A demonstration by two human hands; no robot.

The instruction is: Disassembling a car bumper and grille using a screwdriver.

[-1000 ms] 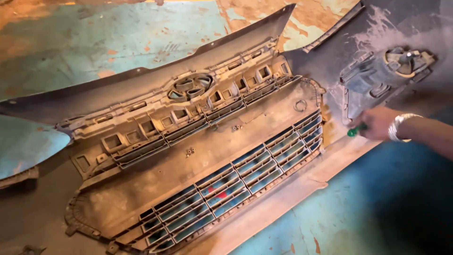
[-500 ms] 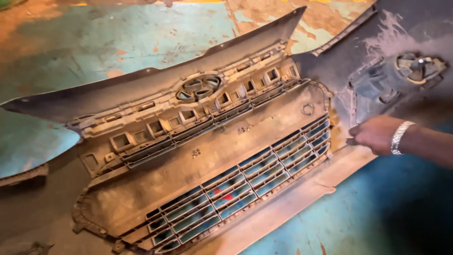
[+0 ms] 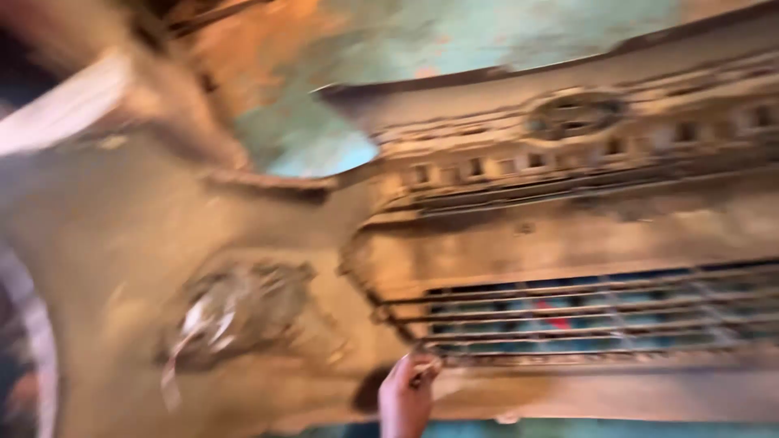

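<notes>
Bumper (image 3: 243,243) fills my blurred view, dusty, inner side up. One hand (image 3: 406,397) touches the lower grille (image 3: 584,312) at its left corner; grip unclear, which hand unclear.

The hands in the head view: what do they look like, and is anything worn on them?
Only one hand shows, at the bottom edge, by the lower grille of the dusty car bumper. It is bare: no glove, no sleeve and no ring can be seen. The wrist is cut off by the frame edge, so a bracelet cannot be judged. The picture is badly blurred, and which hand it is cannot be told.
</notes>
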